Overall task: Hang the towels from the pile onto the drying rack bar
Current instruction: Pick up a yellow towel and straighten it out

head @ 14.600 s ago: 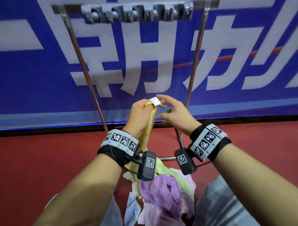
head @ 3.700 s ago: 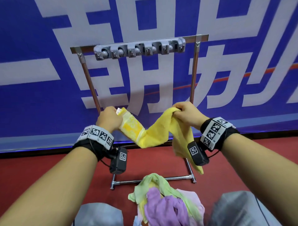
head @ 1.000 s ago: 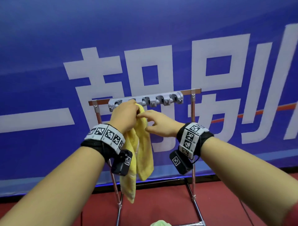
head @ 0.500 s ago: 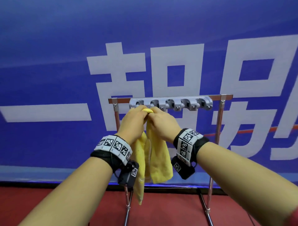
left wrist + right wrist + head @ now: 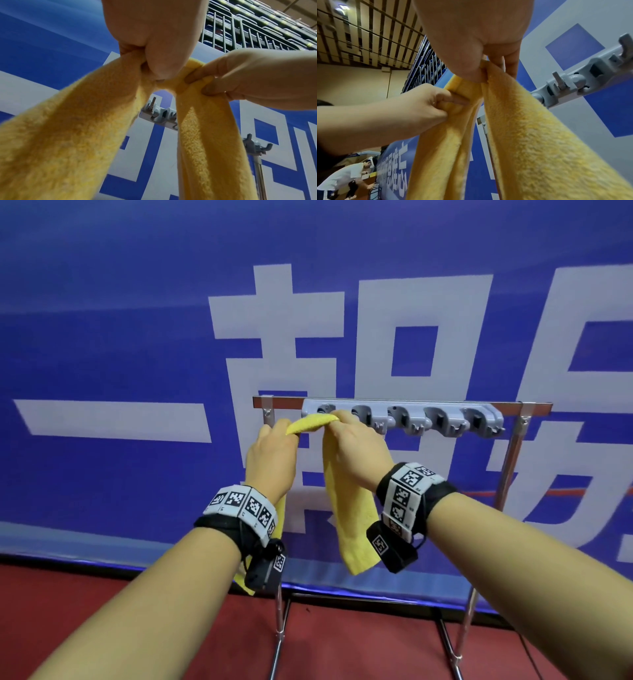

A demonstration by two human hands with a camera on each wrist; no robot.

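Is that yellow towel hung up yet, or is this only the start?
Only the start. Nothing hangs on the rack bar yet: its grey clips all look bare. The yellow towel is in hand, folded over, gripped at the fold by the left hand and right hand just below the leftmost clip. Fixing it remains; the pile is out of view.

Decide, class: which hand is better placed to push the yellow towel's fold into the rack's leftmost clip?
Probably the right hand. Its fingertips pinch the yellow towel just below the leftmost clip; the left hand grips the fold further left, beyond the clip strip's end.
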